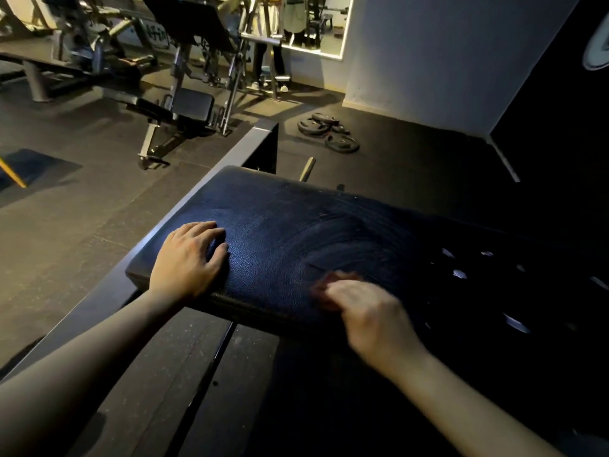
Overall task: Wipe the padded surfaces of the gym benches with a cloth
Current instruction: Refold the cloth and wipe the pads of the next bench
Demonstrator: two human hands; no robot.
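Head view: the pad [280, 232] is pressed at its near left corner by the left hand [189, 258], fingers spread. At the pad's near edge, the cloth [329, 286] is mostly hidden under the blurred right hand [369, 311]; its grip cannot be told.

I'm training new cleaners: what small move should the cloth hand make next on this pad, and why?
Probably the right hand should sweep the cloth leftward, toward the left hand. Wipe streaks show on the pad around its middle; the stretch beside the left hand shows none.
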